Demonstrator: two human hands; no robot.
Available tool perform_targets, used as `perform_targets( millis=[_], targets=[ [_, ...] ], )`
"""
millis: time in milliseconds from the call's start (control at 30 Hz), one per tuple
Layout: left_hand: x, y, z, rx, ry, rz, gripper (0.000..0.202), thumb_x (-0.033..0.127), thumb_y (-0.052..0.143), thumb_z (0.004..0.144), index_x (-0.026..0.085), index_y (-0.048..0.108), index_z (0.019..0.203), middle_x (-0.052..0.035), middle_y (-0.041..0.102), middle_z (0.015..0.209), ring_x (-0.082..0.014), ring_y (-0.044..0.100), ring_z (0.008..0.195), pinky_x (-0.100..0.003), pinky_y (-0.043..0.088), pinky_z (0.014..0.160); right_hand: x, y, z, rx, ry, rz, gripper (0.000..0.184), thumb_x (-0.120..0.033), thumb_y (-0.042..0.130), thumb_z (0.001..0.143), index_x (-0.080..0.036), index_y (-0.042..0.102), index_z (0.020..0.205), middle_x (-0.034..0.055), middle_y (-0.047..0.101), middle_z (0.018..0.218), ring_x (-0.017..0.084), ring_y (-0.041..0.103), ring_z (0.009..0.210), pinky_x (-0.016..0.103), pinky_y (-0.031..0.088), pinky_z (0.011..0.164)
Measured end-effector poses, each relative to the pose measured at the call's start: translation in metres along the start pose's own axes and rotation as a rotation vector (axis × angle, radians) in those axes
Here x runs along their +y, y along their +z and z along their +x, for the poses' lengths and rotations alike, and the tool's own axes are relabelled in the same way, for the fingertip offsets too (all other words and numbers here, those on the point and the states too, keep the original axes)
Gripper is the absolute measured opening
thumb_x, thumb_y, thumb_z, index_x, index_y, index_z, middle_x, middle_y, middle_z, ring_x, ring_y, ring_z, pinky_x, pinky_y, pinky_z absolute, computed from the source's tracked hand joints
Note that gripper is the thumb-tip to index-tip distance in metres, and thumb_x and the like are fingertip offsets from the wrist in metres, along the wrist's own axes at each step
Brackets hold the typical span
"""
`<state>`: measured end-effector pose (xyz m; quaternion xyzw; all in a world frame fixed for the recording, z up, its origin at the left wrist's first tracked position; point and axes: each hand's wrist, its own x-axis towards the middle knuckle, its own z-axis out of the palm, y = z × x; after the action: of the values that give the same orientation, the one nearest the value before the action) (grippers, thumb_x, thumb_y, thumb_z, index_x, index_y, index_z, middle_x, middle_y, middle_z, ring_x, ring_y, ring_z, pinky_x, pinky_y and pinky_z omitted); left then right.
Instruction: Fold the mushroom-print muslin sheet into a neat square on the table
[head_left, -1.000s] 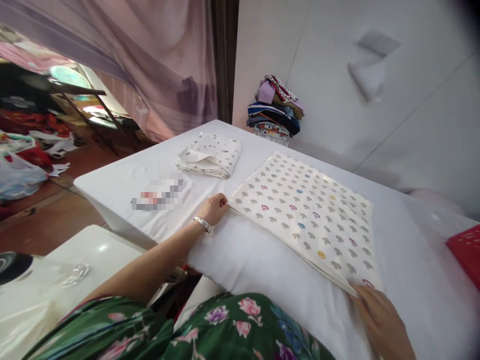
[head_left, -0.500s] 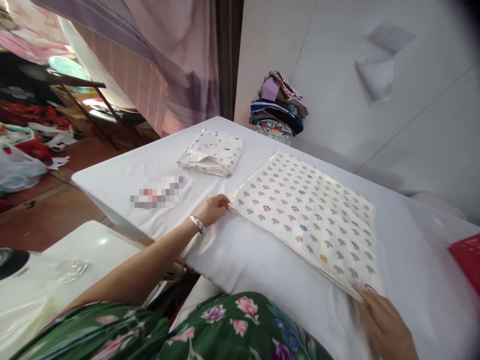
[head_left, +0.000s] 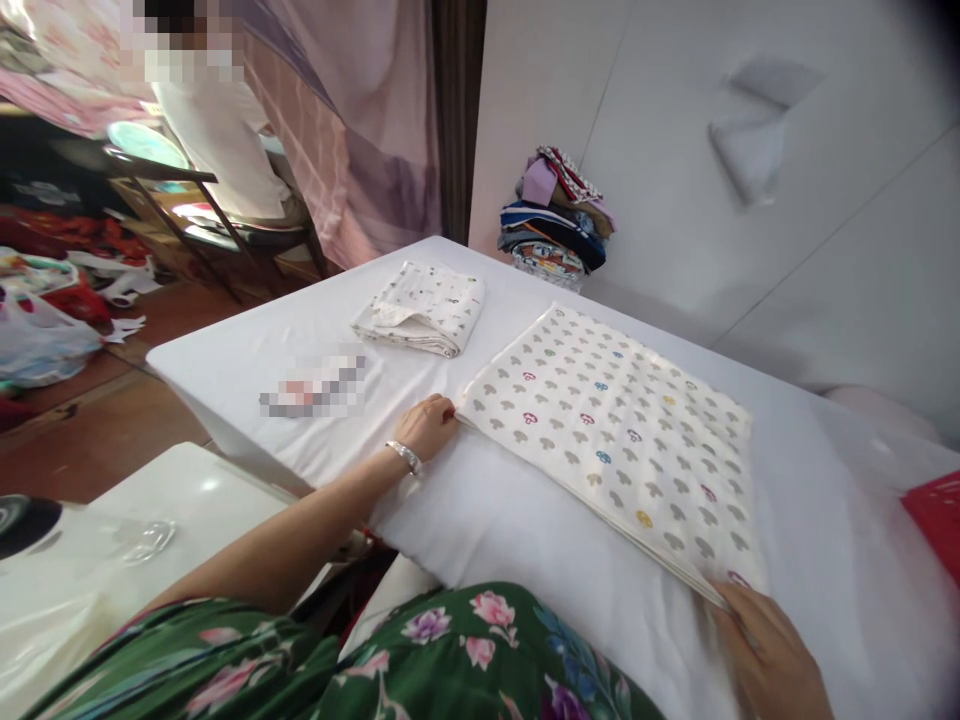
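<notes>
A folded cream cloth with a heart print lies flat on the white-covered table. My left hand, with a bracelet at the wrist, pinches the cloth's near left corner. My right hand grips the cloth's near right corner at the bottom of the view, fingers closed on the layered edge. A smaller folded spotted cloth rests farther back on the table, apart from both hands.
A stack of folded colourful fabrics sits at the table's far corner against the white wall. A red object shows at the right edge. A white surface with a glass piece is at lower left. Another person stands behind at upper left.
A person in white has come into view at the upper left. My hands keep their hold on the cloth's two near corners, with only slight shifts.
</notes>
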<state>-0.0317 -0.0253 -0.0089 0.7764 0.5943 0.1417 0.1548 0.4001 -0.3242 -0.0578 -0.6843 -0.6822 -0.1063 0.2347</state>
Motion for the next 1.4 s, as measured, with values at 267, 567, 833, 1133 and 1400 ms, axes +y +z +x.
perform_targets(
  millis=[267, 567, 833, 1133, 1400],
  targets=[
    [-0.018, -0.009, -0.005, 0.043, 0.039, 0.097, 0.014, 0.029, 0.044, 0.079, 0.021, 0.055, 0.074, -0.0011, 0.058, 0.083, -0.0158, 0.056, 0.074, -0.027, 0.038, 0.06, 0.006, 0.005, 0.0, -0.036, -0.062, -0.042, 0.037, -0.048, 0.043, 0.088, -0.02, 0.063, 0.101, 0.0086, 0.066, 0.098, 0.027, 0.06, 0.096, 0.04, 0.046, 0.083],
    [-0.019, -0.001, -0.008, 0.129, 0.341, 0.212, 0.016, 0.023, 0.041, 0.086, 0.019, 0.055, 0.083, -0.0056, 0.06, 0.09, -0.0166, 0.055, 0.08, -0.029, 0.04, 0.067, 0.001, 0.006, 0.0, 0.004, -0.017, -0.032, 0.039, -0.051, 0.044, 0.087, -0.02, 0.064, 0.099, 0.0083, 0.066, 0.098, 0.026, 0.06, 0.095, 0.041, 0.047, 0.087],
    [-0.033, -0.005, -0.005, 0.013, 0.582, 0.281, 0.028, 0.016, 0.035, 0.088, 0.024, 0.059, 0.1, -0.0064, 0.057, 0.098, -0.0171, 0.051, 0.087, -0.031, 0.038, 0.075, 0.001, 0.005, 0.0, -0.037, -0.011, -0.031, 0.038, -0.048, 0.043, 0.088, -0.019, 0.064, 0.101, 0.0087, 0.066, 0.1, 0.026, 0.059, 0.097, 0.042, 0.047, 0.089],
    [-0.019, -0.01, 0.001, -0.023, 0.538, 0.294, 0.026, 0.02, 0.035, 0.09, 0.025, 0.059, 0.099, -0.0059, 0.055, 0.087, -0.0171, 0.05, 0.077, -0.031, 0.035, 0.068, 0.003, 0.006, -0.003, -0.051, 0.011, -0.009, 0.037, -0.049, 0.045, 0.087, -0.02, 0.064, 0.101, 0.008, 0.066, 0.101, 0.027, 0.059, 0.098, 0.043, 0.047, 0.089],
    [-0.012, -0.011, 0.004, -0.028, 0.435, 0.449, 0.025, 0.02, 0.035, 0.089, 0.019, 0.059, 0.084, -0.0084, 0.056, 0.088, -0.0185, 0.053, 0.077, -0.032, 0.037, 0.064, 0.004, 0.006, 0.002, -0.043, -0.094, -0.064, 0.036, -0.047, 0.045, 0.088, -0.02, 0.065, 0.1, 0.0078, 0.067, 0.097, 0.026, 0.06, 0.095, 0.041, 0.048, 0.086]
  ],
)
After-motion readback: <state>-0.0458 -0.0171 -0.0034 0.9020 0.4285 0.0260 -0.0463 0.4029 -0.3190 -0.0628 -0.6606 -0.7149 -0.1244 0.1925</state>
